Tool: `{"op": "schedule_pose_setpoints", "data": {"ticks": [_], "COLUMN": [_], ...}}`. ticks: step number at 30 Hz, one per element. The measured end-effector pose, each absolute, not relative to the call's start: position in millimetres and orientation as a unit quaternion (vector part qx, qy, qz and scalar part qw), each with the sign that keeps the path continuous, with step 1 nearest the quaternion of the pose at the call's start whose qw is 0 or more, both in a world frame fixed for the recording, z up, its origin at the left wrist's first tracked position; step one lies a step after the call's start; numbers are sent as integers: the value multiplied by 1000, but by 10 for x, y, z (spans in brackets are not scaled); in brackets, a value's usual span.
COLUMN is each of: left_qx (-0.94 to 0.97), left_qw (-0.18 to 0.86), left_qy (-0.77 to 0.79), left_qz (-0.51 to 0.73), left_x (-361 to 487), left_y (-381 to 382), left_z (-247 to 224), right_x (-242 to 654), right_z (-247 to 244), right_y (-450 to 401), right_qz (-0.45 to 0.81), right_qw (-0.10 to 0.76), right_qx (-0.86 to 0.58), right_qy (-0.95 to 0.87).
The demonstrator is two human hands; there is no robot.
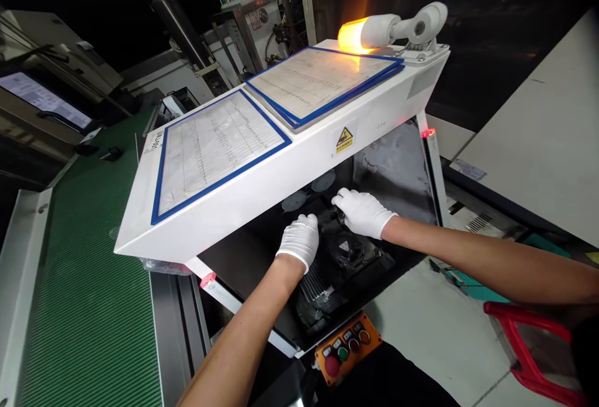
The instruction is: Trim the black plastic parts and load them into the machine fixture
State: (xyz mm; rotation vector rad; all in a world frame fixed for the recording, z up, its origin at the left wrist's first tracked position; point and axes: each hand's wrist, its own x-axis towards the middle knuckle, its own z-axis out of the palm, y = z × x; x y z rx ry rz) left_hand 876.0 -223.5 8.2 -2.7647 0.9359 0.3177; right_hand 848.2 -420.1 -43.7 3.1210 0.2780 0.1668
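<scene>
Both hands, in white gloves, reach into the dark opening under a white machine hood (262,191). My left hand (299,241) has its fingers curled over; whatever they grip is hidden. To its right, my right hand (362,212) is closed too, with a small dark piece showing under its fingertips that I cannot identify. Between and below the hands lies a dark fixture with a round black part (345,250) and a ribbed dark block (316,285). Two grey round discs (294,201) sit just behind the hands.
Light-curtain posts with red lights (207,279) flank the opening. An orange button box (349,349) is mounted below it. Blue-framed sheets (219,151) and a lit amber lamp (355,35) are on the hood. A green conveyor (93,257) runs left; a red stool (528,338) stands right.
</scene>
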Motion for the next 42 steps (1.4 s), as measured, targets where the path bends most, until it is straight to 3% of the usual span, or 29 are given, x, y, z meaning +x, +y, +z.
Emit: {"op": "schedule_pose_setpoints", "data": {"ticks": [13,24,42], "left_qx": [-956,-935,-934], "left_qw": [81,34,86], "left_qy": [281,338,327], "left_qz": [32,104,115], "left_x": [8698,8996,8907], "left_y": [-2272,-2141,-2296], "left_z": [-230,-107,-47], "right_x": [8511,8506,8499], "right_z": [-459,-497,-480], "right_y": [-4209,-4224,-4211], "right_qz": [61,66,61], "right_qw": [4,-26,-31], "right_qx": [994,994,995], "right_qy": [94,83,73]}}
